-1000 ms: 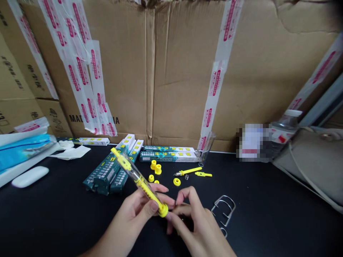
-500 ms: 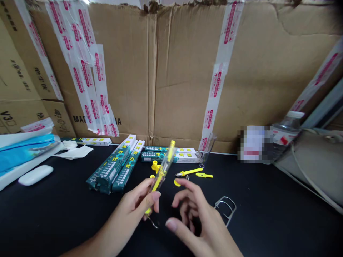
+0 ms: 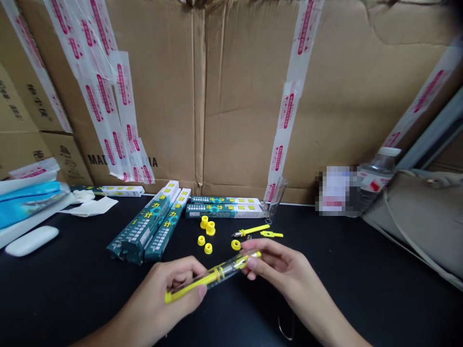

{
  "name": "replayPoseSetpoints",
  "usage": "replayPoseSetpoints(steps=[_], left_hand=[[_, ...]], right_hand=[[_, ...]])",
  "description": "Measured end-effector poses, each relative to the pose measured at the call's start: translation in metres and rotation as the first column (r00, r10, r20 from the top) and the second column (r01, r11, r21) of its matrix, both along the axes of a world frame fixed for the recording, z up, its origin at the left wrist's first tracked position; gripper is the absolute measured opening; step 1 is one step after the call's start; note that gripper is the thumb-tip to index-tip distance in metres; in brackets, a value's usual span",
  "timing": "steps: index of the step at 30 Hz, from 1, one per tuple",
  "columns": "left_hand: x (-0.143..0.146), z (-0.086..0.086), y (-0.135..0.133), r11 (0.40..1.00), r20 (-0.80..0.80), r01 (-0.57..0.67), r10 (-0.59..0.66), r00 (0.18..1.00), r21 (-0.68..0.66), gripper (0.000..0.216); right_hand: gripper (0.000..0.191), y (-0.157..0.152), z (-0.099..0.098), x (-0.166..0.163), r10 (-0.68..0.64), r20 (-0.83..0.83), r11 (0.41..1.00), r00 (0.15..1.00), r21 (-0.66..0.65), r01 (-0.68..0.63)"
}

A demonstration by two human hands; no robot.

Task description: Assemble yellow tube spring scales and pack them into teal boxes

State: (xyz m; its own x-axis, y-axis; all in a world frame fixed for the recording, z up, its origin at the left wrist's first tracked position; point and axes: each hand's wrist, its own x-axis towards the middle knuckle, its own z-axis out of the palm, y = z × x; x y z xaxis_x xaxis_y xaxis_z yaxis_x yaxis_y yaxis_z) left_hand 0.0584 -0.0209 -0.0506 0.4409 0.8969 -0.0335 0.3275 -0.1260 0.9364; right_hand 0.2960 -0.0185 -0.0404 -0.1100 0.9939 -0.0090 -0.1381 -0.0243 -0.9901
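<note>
A clear tube with yellow inner parts, a spring scale (image 3: 213, 277), lies nearly level between both hands above the black table (image 3: 361, 289). My left hand (image 3: 170, 289) is closed round its near yellow end. My right hand (image 3: 278, 267) pinches the far clear end with its fingertips. Just beyond the hands lie several small yellow caps (image 3: 207, 230), a yellow ring (image 3: 236, 245), a yellow rod with a metal tip (image 3: 251, 231) and a small yellow pointer piece (image 3: 271, 234).
Green and white product boxes (image 3: 148, 225) lie left of centre, two more boxes (image 3: 224, 207) behind the caps. A clear tube (image 3: 275, 195) leans on the cardboard wall (image 3: 235, 96). A white mouse-like object (image 3: 31, 240), tissue (image 3: 90, 206), bottle (image 3: 376, 176) and beige bag (image 3: 423, 221) flank the table.
The scale swung from upright in my left hand to nearly level. My right hand, open half a second ago, now pinches its far end. The metal hooks at the right are out of sight.
</note>
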Motion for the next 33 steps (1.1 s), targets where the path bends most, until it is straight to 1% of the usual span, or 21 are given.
replayPoseSetpoints(steps=[1, 3, 6, 8, 9, 10, 11, 13, 14, 15, 16, 17, 19, 21, 22, 24, 26, 28, 30, 33], left_hand=[[-0.002, -0.001, 0.0, 1.0, 0.025, -0.013, 0.013, 1.0, -0.024, 0.043], [-0.005, -0.002, 0.002, 0.992, 0.111, -0.009, 0.023, 0.994, -0.123, 0.051], [-0.009, 0.001, 0.008, 0.958, 0.252, 0.062, 0.012, 0.968, -0.281, 0.058], [-0.009, 0.005, 0.011, 0.935, 0.296, 0.095, 0.011, 0.955, -0.341, 0.058], [-0.009, 0.007, 0.012, 0.932, 0.289, 0.095, 0.01, 0.957, -0.351, 0.057], [-0.008, 0.01, 0.011, 0.939, 0.251, 0.072, 0.016, 0.968, -0.337, 0.055], [-0.007, 0.012, 0.011, 0.956, 0.182, 0.027, 0.028, 0.983, -0.292, 0.051], [-0.003, 0.016, 0.007, 0.989, 0.0, -0.073, 0.074, 0.997, -0.128, 0.04], [-0.002, 0.016, 0.005, 0.993, -0.078, -0.104, 0.1, 0.992, -0.053, 0.036], [0.0, 0.017, 0.003, 0.994, -0.13, -0.113, 0.11, 0.985, -0.012, 0.035], [0.002, 0.016, 0.001, 0.994, -0.154, -0.109, 0.107, 0.982, -0.009, 0.034], [0.003, 0.015, 0.0, 0.995, -0.154, -0.098, 0.091, 0.984, -0.034, 0.035], [0.005, 0.012, -0.001, 0.991, -0.121, -0.082, 0.069, 0.99, -0.107, 0.042], [0.006, 0.009, 0.0, 0.986, -0.092, -0.094, 0.082, 0.992, -0.14, 0.045], [0.005, 0.008, 0.001, 0.984, -0.083, -0.11, 0.099, 0.992, -0.142, 0.044], [0.004, 0.007, 0.005, 0.982, -0.069, -0.132, 0.124, 0.99, -0.134, 0.041], [0.001, 0.008, 0.009, 0.984, -0.046, -0.133, 0.129, 0.991, -0.115, 0.039], [-0.001, 0.009, 0.012, 0.986, -0.015, -0.125, 0.124, 0.992, -0.11, 0.038], [-0.002, 0.01, 0.013, 0.985, 0.006, -0.126, 0.127, 0.992, -0.114, 0.037], [0.0, 0.012, 0.012, 0.983, -0.004, -0.135, 0.136, 0.991, -0.128, 0.037]], right_hand=[[0.037, -0.001, 0.0, -0.001, 0.006, -0.015, 1.0, 1.0, -0.016, -0.007], [0.034, -0.002, -0.003, -0.003, 0.02, -0.027, 0.999, 0.999, -0.04, -0.021], [0.033, -0.002, -0.013, -0.005, 0.01, -0.019, 0.999, 1.0, -0.041, -0.011], [0.033, -0.002, -0.019, -0.006, -0.013, -0.01, 1.0, 1.0, -0.022, 0.012], [0.032, -0.003, -0.02, -0.007, -0.025, 0.0, 1.0, 1.0, -0.007, 0.025], [0.031, -0.005, -0.021, -0.007, -0.029, 0.016, 1.0, 0.999, 0.012, 0.029], [0.03, -0.007, -0.02, -0.008, -0.026, 0.033, 0.999, 0.999, 0.035, 0.025], [0.028, -0.011, -0.017, -0.011, -0.008, 0.065, 0.996, 0.998, 0.089, 0.002], [0.028, -0.013, -0.016, -0.012, 0.001, 0.078, 0.993, 0.997, 0.114, -0.01], [0.028, -0.015, -0.015, -0.013, 0.006, 0.083, 0.991, 0.997, 0.133, -0.017], [0.029, -0.017, -0.014, -0.014, 0.005, 0.078, 0.989, 0.997, 0.145, -0.016], [0.031, -0.018, -0.014, -0.015, 0.0, 0.063, 0.988, 0.998, 0.153, -0.009], [0.039, -0.018, -0.016, -0.016, 0.001, 0.018, 0.986, 1.0, 0.168, -0.004], [0.049, -0.016, -0.018, -0.015, 0.017, 0.01, 0.981, 1.0, 0.194, -0.019], [0.052, -0.014, -0.019, -0.013, 0.022, 0.039, 0.976, 0.999, 0.217, -0.03], [0.053, -0.01, -0.019, -0.007, 0.0, 0.172, 0.956, 0.985, 0.289, -0.05], [0.047, -0.004, -0.017, 0.001, -0.082, 0.357, 0.914, 0.93, 0.4, -0.074], [0.04, 0.001, -0.015, 0.01, -0.201, 0.512, 0.849, 0.835, 0.517, -0.113], [0.033, 0.007, -0.015, 0.018, -0.307, 0.6, 0.788, 0.739, 0.596, -0.156], [0.026, 0.012, -0.019, 0.022, -0.393, 0.655, 0.743, 0.646, 0.639, -0.197]])
